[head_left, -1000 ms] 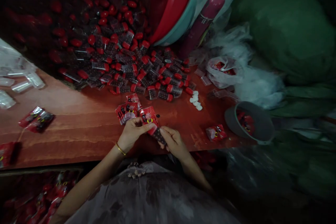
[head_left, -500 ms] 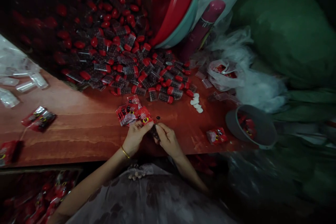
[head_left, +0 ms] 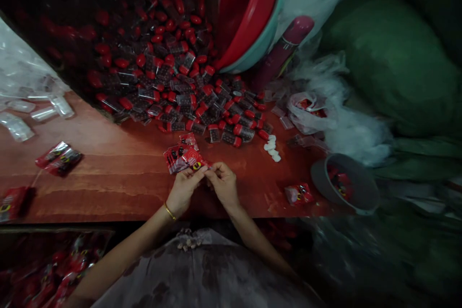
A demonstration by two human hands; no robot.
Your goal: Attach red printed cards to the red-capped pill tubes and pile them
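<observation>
2 foil packets (head_left: 58,158) lie on the left of the tabletop (head_left: 119,183), well apart from both hands. Further right, several red packets (head_left: 174,160) lie overlapped, just beyond the left hand (head_left: 183,191). That hand pinches 1 red-printed packet (head_left: 194,156) between thumb and fingers. The held packet stands out ahead of the left fingertips, its long axis seeming to slant from far left to near right, and in this view its far end overlaps the group behind. The right hand (head_left: 224,184) meets it at the near right end, thumb and fingers drawn together and apparently pinching that edge; the exact grip is hidden. The left hand is nearer the group; the right is nearer the white pieces (head_left: 272,148).
</observation>
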